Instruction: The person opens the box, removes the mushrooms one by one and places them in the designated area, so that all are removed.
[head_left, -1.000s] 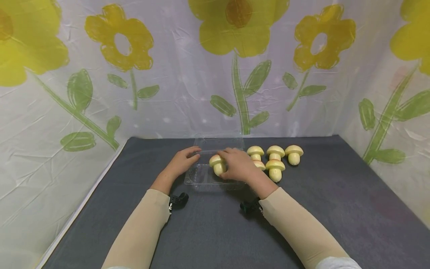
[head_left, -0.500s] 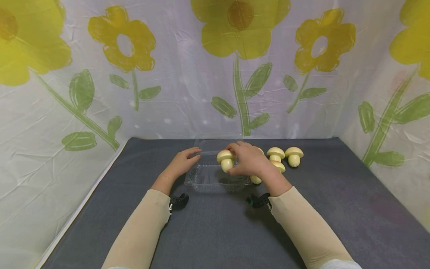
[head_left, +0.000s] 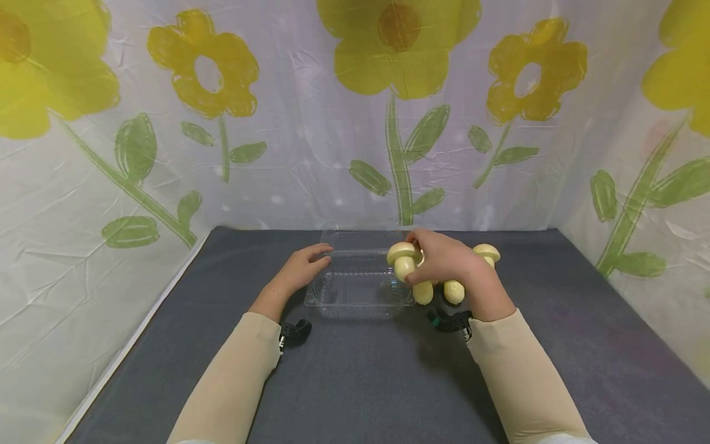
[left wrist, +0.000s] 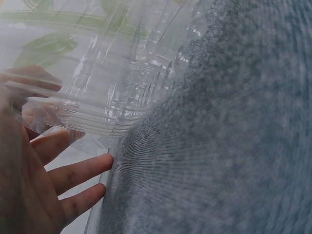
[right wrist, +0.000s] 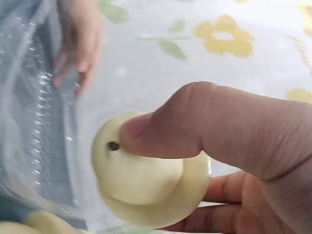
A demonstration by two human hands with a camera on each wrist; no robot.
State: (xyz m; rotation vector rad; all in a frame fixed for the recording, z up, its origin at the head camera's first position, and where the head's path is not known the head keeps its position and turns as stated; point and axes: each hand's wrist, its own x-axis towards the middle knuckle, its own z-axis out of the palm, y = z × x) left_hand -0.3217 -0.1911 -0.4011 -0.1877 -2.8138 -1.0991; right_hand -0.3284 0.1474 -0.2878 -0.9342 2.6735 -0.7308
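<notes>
My right hand [head_left: 444, 258] pinches a pale yellow model mushroom [head_left: 404, 269], cap up, above the right edge of a clear plastic container [head_left: 349, 304]. In the right wrist view the thumb presses on its stem, beside a small dark spot, and the other fingers lie behind it. More model mushrooms [head_left: 453, 292] stand just right of the container, partly hidden by that hand. My left hand [head_left: 300, 268] is at the container's left edge. In the left wrist view its fingers are nearly straight, some seen through the clear plastic wall [left wrist: 97, 105].
The container's lid [head_left: 360, 237] stands raised at its back. One model mushroom [head_left: 486, 252] is at the far right of the group. A dark grey cloth [head_left: 355, 376] covers the table, and a flowered curtain [head_left: 299, 135] hangs along the back and sides.
My right hand has carried the mushroom rightward, from over the middle of the container to its right edge near the other mushrooms. The left hand has stayed in place.
</notes>
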